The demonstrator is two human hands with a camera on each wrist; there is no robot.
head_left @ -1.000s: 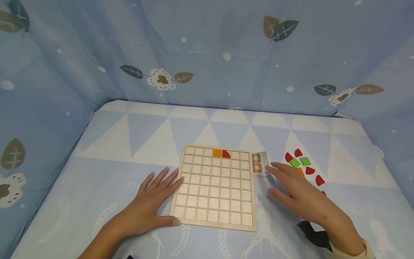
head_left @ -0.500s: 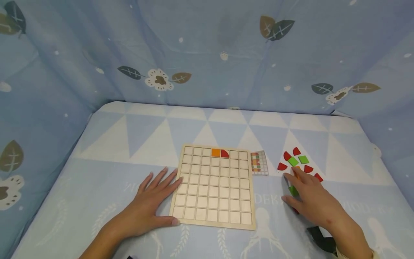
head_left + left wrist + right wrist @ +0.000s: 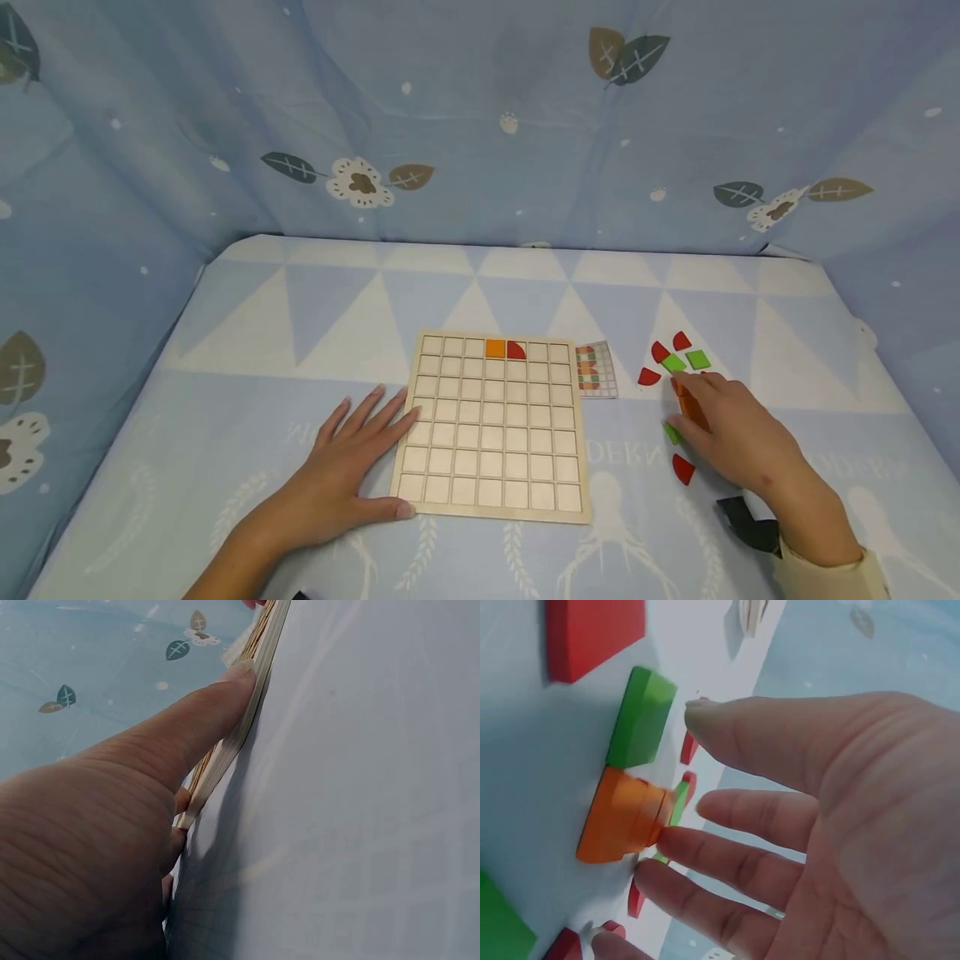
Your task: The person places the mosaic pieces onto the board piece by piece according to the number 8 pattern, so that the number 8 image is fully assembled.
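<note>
A wooden grid board (image 3: 491, 510) lies on the table, with an orange square tile (image 3: 495, 348) and a red quarter-round tile (image 3: 516, 350) side by side in its far row. My left hand (image 3: 348, 471) rests spread at the board's left edge, fingertips on the rim and thumb against the near corner. Over the loose tiles at the right, my right hand (image 3: 738, 433) hangs with fingers and thumb apart. In the right wrist view, orange tiles (image 3: 619, 817) lie close together before its fingertips, a green tile (image 3: 641, 720) touching them. Nothing is held in that hand.
A printed pattern card (image 3: 597, 369) lies by the board's right side. Green tiles (image 3: 698, 359) and red quarter-round tiles (image 3: 682, 469) are scattered around the right hand. A black curved object (image 3: 750, 525) is beside the right wrist. A patterned curtain (image 3: 465, 125) stands behind the table.
My right hand has moved right, from beside the card to the loose tiles, and now reaches down at the orange ones. The left hand has stayed on the board.
</note>
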